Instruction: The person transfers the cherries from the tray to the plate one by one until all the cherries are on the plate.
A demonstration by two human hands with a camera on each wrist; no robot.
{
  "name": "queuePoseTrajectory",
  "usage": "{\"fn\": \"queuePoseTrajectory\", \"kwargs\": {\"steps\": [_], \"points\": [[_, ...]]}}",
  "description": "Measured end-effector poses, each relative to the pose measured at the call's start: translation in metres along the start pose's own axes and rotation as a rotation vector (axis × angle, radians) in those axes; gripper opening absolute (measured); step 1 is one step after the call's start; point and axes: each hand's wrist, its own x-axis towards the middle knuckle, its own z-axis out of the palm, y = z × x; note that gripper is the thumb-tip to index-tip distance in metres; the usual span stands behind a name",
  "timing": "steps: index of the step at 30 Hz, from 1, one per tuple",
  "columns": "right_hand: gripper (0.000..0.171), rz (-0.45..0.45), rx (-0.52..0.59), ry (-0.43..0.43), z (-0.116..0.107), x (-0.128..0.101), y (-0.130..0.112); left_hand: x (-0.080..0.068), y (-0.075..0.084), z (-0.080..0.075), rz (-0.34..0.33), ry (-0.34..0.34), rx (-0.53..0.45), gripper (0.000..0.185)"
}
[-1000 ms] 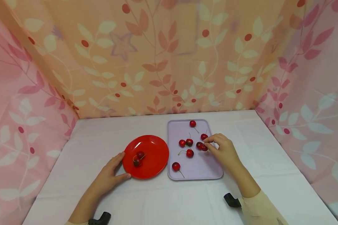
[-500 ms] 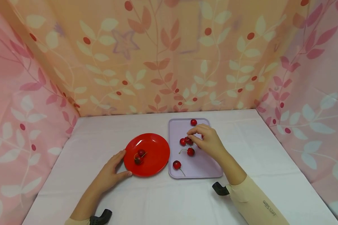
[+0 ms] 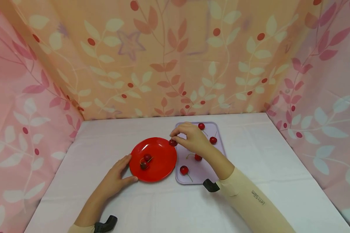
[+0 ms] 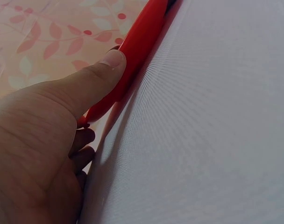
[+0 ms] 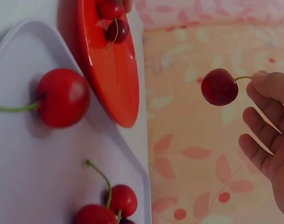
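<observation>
The left hand (image 3: 113,181) rests on the white tablecloth (image 3: 280,161) at the near-left edge of the red plate (image 3: 160,165). Its thumb presses against the rim, as the left wrist view shows, and its fingers lie loosely on the other side of that edge, curled round nothing. That looks like a steadying touch, meant to keep the shallow plate from sliding on the cloth. Two dark red cherries (image 3: 145,161) lie together near the plate's middle, touching, their stems bent across each other.

Further right, the right hand (image 3: 192,139) hangs above the gap where the plate meets the lilac tray (image 3: 221,145). Thumb and forefinger pinch the thin green stem of a held cherry (image 3: 172,142), while the other fingers stay loosely bent, as the right wrist view shows. Gripping by the stem probably spares the soft fruit from being squeezed and lets it dangle freely. The cherry is in the air, just over the plate's far-right rim and touching nothing below it.

It is round, glossy and deep red, with a small highlight on its skin and a short stem out of the top.

On the tray, just right of the plate, several more stemmed cherries (image 3: 184,170) lie scattered and apart, some partly hidden behind the right hand and its cream sleeve (image 3: 250,200).
</observation>
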Motion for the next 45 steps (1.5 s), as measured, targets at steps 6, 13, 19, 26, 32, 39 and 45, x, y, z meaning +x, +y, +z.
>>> {"fn": "queuePoseTrajectory", "kwargs": {"steps": [6,13,19,26,32,39,45], "points": [[0.010,-0.012,-0.006,-0.119,0.017,0.020,-0.008,0.000,-0.001,0.000,0.000,0.003,0.005,0.100],[0.010,0.012,0.001,-0.232,0.037,0.032,-0.012,0.000,0.001,-0.001,0.000,0.002,0.003,0.099],[0.011,0.070,-0.001,-0.287,0.056,0.036,-0.008,0.001,0.000,-0.002,0.008,-0.002,0.016,0.099],[0.009,0.066,-0.083,-0.326,0.074,0.037,-0.002,-0.001,-0.001,-0.002,-0.006,-0.007,0.005,0.100],[0.008,0.023,-0.152,-0.336,0.084,0.035,0.003,-0.002,-0.001,-0.001,-0.006,-0.003,0.006,0.100],[0.007,-0.025,-0.196,-0.331,0.085,0.037,0.005,-0.001,0.000,-0.001,-0.004,-0.004,0.014,0.100],[0.010,-0.058,-0.242,-0.319,0.072,0.036,-0.002,-0.001,0.000,-0.001,0.010,-0.003,0.019,0.097]]}}
